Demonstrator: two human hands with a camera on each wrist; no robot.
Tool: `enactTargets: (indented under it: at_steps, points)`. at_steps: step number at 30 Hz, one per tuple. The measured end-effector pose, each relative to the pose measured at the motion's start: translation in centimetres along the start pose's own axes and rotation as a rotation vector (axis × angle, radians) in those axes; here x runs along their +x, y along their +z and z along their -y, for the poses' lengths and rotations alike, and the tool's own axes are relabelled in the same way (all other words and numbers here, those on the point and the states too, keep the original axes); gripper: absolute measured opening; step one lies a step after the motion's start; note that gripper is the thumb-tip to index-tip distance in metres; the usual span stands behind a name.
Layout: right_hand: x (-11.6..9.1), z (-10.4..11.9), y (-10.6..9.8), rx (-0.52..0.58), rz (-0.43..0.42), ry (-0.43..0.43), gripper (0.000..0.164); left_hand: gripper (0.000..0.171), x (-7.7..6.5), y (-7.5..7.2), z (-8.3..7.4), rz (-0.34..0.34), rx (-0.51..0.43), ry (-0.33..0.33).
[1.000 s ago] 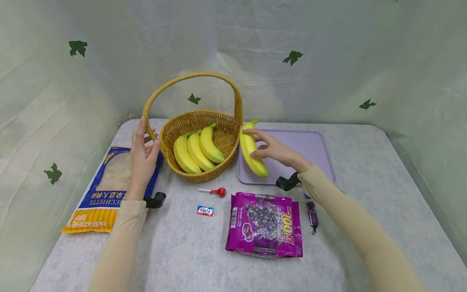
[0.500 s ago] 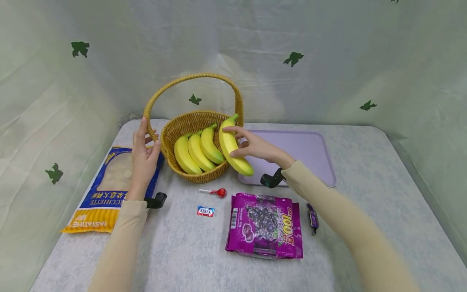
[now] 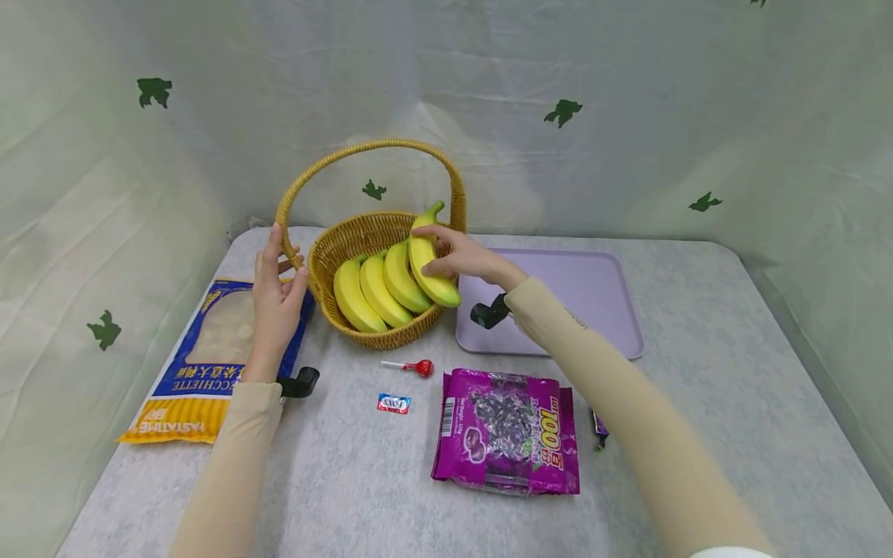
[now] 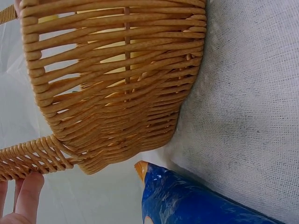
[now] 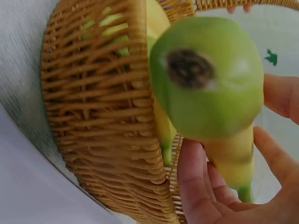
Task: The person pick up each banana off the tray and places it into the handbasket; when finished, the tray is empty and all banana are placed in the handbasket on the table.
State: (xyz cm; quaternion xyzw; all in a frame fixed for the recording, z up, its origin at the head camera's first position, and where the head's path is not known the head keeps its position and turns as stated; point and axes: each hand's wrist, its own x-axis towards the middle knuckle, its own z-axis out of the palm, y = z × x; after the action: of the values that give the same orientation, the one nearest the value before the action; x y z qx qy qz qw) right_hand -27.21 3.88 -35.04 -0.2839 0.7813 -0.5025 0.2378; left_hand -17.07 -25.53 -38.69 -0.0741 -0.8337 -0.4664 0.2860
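A wicker basket (image 3: 345, 232) with a tall arched handle stands at the back of the table. Three yellow bananas (image 3: 377, 291) lie side by side inside it. My left hand (image 3: 277, 302) holds the left foot of the handle between thumb and fingers, also seen at the lower left of the left wrist view. With thumb and fingers, my right hand (image 3: 463, 254) grips a fourth banana (image 3: 434, 280) over the basket's right rim. In the right wrist view that banana's green tip (image 5: 210, 79) faces the camera, beside the woven wall.
A lilac tray (image 3: 621, 310) lies right of the basket, partly under the right forearm. A blue and yellow pasta bag (image 3: 202, 372) is at the left. In front are a red lollipop (image 3: 422, 368), a small wrapped sweet (image 3: 394, 403), a purple candy bag (image 3: 505, 434) and a purple-wrapped candy (image 3: 600, 430).
My right hand has carried its banana leftward from over the tray to the basket's right rim, beside the other bananas. The left hand has stayed on the handle.
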Motion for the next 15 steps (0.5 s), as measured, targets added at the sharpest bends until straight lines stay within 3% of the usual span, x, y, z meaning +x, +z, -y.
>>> enactTargets:
  at_steps: [6,15]
  points:
    - [1.3,-0.2,0.2,-0.045,-0.029,0.045,0.060,0.062,-0.1,-0.1,0.1,-0.004,0.005,0.010]
    - [2.2,0.0,0.7,-0.220,-0.037,0.097,0.056,0.063,0.0,-0.1,0.1,0.002,0.010,0.009]
